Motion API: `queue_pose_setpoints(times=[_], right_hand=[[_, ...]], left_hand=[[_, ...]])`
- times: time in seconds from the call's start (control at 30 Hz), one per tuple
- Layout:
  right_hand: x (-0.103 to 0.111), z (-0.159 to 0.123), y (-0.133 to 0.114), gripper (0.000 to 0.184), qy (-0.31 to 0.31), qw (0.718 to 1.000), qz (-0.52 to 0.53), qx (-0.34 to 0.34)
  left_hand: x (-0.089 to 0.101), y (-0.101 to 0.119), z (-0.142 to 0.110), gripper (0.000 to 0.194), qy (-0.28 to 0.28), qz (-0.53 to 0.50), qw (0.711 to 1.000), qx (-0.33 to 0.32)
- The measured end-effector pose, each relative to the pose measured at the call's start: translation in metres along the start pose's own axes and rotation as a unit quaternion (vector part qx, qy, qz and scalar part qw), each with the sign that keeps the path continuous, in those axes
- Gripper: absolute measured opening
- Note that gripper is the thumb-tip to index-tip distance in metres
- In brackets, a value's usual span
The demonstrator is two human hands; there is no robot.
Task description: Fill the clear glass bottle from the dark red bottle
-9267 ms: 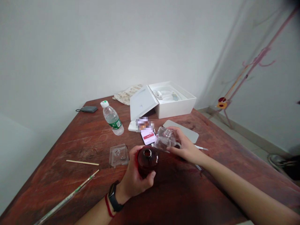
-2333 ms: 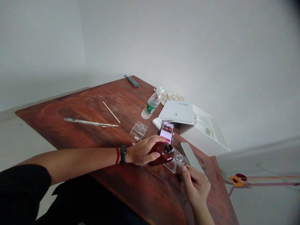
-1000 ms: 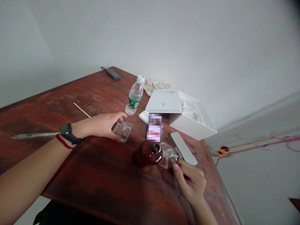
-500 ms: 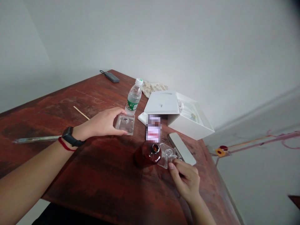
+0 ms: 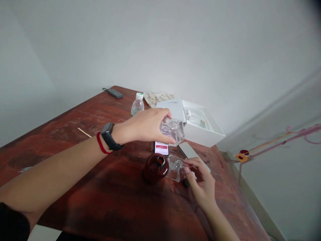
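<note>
My left hand (image 5: 150, 125) grips a clear, square-sided container (image 5: 175, 132) with a round raised neck, lifted above the table, thumb below and fingers over it. Lower down, the thumb and fingertips of my right hand (image 5: 202, 179) are pinched at the edge of a second clear container (image 5: 174, 169) of similar look, which rests on the tabletop. A dark brown bottle (image 5: 152, 169) without a cap stands upright just left of this second container. Beside my right fingertips lies a small black round thing (image 5: 186, 183), partly hidden.
Behind my left hand stand a water bottle (image 5: 137, 105) and an open white box (image 5: 205, 135). A lit phone (image 5: 161, 149) lies beyond the brown bottle. A pale flat case (image 5: 189, 150), a thin stick (image 5: 84, 132), a grey power bank (image 5: 115, 93) and a crumpled cloth (image 5: 156, 98) lie about the table.
My left hand has raised its clear container from beside the water bottle and carried it right, over the phone. My right hand stays by the second container, its fingers shifted slightly.
</note>
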State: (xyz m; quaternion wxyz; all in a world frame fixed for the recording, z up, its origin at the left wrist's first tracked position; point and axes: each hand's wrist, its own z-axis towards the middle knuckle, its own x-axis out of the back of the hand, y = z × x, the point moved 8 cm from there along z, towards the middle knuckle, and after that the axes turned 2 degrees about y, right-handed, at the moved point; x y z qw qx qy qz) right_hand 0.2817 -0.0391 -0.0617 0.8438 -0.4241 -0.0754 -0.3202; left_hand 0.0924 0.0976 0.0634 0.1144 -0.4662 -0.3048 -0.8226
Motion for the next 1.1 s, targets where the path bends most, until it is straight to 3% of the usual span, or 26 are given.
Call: queue_pose_setpoints(times=[0.13,0.27,0.43,0.67,0.83,0.9,1.0,1.03,1.1], right_hand=[[0.016,0.001,0.017,0.041,0.079,0.993,0.067,-0.053],[0.026,0.006,0.015,0.070,0.089,0.983,0.150,-0.048],[0.035,0.010,0.012,0.074,0.069,0.985,0.152,-0.043],[0.035,0.008,0.021,0.077,0.052,0.978,0.185,-0.078],[0.023,0.007,0.014,0.078,0.017,0.966,0.240,-0.100],[0.019,0.005,0.013,0.078,0.000,0.960,0.256,-0.115],[0.014,0.002,0.016,0.078,-0.018,0.950,0.281,-0.138],[0.014,0.001,0.017,0.078,-0.017,0.947,0.285,-0.144],[0.015,-0.001,0.022,0.080,-0.013,0.949,0.277,-0.153]], left_hand=[[-0.018,0.029,0.020,0.075,-0.049,-0.028,0.998,-0.022],[-0.034,0.055,0.024,0.072,-0.092,-0.057,0.994,-0.022],[-0.053,0.077,0.019,0.070,-0.136,-0.089,0.987,-0.012],[-0.057,0.089,0.008,0.066,-0.123,-0.030,0.992,-0.005],[-0.058,0.089,-0.011,0.064,-0.057,-0.030,0.998,-0.028],[-0.060,0.087,-0.021,0.076,-0.044,-0.054,0.997,-0.037],[-0.056,0.089,-0.041,0.129,-0.029,-0.072,0.994,-0.076],[-0.051,0.090,-0.049,0.138,-0.005,-0.059,0.994,-0.087],[-0.040,0.098,-0.068,0.126,0.029,-0.049,0.989,-0.135]])
